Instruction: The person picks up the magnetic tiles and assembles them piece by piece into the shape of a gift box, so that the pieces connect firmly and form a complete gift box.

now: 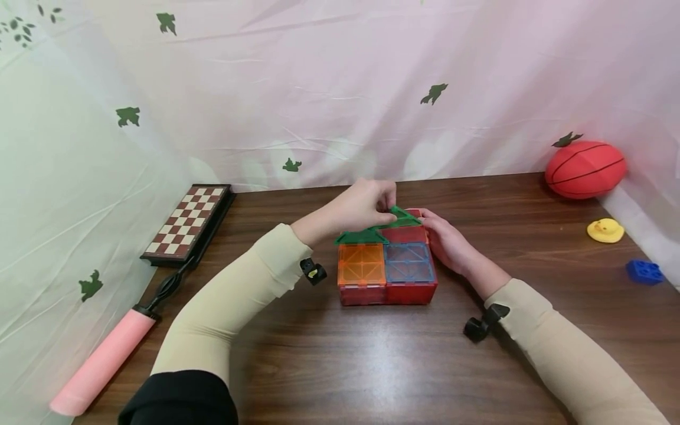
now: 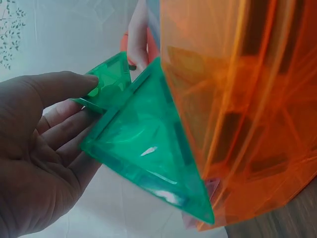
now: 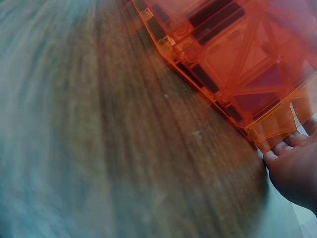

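A low box built of translucent magnetic tiles [image 1: 388, 293] stands mid-table, with an orange square tile [image 1: 361, 264] and a blue square tile [image 1: 409, 262] on the near part of its top. Along the back of the top are two green triangular tiles, a left one [image 2: 146, 134] and a right one [image 2: 113, 79]. My left hand [image 1: 366, 203] pinches the right green tile between thumb and fingers, and the two tiles meet at their corners in the left wrist view. My right hand [image 1: 448, 242] touches the box's back right corner, fingers fairly straight; its thumb is partly hidden.
At the left lie a checkered board [image 1: 187, 221] and a pink roller with a black handle [image 1: 106, 360]. Toward the right edge sit a red ball [image 1: 585, 169], a yellow rubber duck [image 1: 605, 231] and a blue toy brick [image 1: 644, 271]. A pale curtain [image 1: 319, 88] hangs behind the table.
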Tool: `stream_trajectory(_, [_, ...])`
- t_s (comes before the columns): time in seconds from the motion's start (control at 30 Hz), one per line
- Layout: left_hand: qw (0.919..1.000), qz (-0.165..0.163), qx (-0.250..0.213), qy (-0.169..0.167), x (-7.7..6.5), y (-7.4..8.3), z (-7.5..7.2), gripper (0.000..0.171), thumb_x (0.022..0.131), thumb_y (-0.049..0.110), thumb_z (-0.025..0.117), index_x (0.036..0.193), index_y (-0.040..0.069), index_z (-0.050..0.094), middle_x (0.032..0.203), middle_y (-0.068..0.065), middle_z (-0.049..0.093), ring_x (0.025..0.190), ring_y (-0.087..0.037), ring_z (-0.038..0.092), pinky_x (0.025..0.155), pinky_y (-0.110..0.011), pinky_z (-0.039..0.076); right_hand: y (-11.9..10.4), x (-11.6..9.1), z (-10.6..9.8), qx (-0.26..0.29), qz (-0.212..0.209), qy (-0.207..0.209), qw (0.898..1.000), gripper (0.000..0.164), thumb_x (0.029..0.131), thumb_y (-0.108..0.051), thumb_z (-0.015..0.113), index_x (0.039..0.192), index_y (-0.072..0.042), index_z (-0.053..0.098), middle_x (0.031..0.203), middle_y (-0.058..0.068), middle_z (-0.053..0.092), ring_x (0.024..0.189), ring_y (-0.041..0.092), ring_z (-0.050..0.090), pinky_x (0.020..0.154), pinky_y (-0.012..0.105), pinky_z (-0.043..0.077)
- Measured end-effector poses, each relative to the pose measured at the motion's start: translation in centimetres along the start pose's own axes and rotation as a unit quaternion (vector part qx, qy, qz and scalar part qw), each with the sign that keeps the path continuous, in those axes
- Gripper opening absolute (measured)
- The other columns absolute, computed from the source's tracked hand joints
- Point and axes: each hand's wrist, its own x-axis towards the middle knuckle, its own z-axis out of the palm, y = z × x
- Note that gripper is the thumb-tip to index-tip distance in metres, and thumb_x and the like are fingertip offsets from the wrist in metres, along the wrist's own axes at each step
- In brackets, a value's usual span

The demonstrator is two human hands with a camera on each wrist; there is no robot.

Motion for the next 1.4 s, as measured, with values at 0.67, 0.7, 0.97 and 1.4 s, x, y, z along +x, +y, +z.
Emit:
stream_trajectory(0.67, [0.9983, 0.011, 0.033, -0.046, 0.0, 0.5, 1.9, 0.020, 0.094, 0.015, 0.075, 0.090, 0.009, 0.056, 0.074, -0.002, 0.059, 0.064, -0.013, 0.050, 0.063, -0.022, 0.039, 0.0, -0.1, -0.1, 0.007, 0.011, 0.001, 1.000, 0.031, 0.111, -0.029, 0.034, 0.135, -0.015, 0.048, 0.123, 0.000, 0.061, 0.116, 0.016, 0.056, 0.101, 0.030, 0.042])
stream_trajectory(0.7, [0.9982, 0.009, 0.035, -0.049, 0.0, 0.5, 1.9, 0.020, 0.094, 0.015, 0.075, 0.090, 0.009, 0.056, 0.074, -0.002, 0.058, 0.064, -0.013, 0.050, 0.063, -0.022, 0.039, 0.0, -0.1, 0.0, 0.009, 0.011, 0.000, 1.000, 0.030, 0.111, -0.029, 0.035, 0.135, -0.015, 0.048, 0.123, -0.001, 0.062, 0.116, 0.016, 0.056, 0.101, 0.030, 0.042])
stream_trajectory(0.97, [0.9979, 0.015, 0.025, -0.058, 0.1, 0.6, 2.0, 0.021, 0.095, 0.014, 0.074, 0.092, 0.008, 0.055, 0.076, -0.003, 0.056, 0.066, -0.013, 0.048, 0.064, -0.022, 0.038, -0.1, 0.0, 0.1, 0.018, 0.002, 0.002, 1.000, 0.028, 0.111, -0.025, 0.034, 0.132, -0.015, 0.050, 0.119, -0.002, 0.064, 0.111, 0.013, 0.059, 0.097, 0.028, 0.045])
stream_trajectory(1.4, [0.9973, -0.007, 0.044, -0.059, 0.2, 0.6, 2.0, 0.022, 0.095, 0.020, 0.075, 0.089, 0.010, 0.056, 0.074, -0.002, 0.056, 0.063, -0.014, 0.052, 0.062, -0.023, 0.039, -0.1, -0.1, 0.0, 0.011, 0.005, 0.005, 1.000, 0.029, 0.111, -0.026, 0.034, 0.132, -0.015, 0.050, 0.118, -0.003, 0.064, 0.111, 0.013, 0.057, 0.098, 0.029, 0.043])
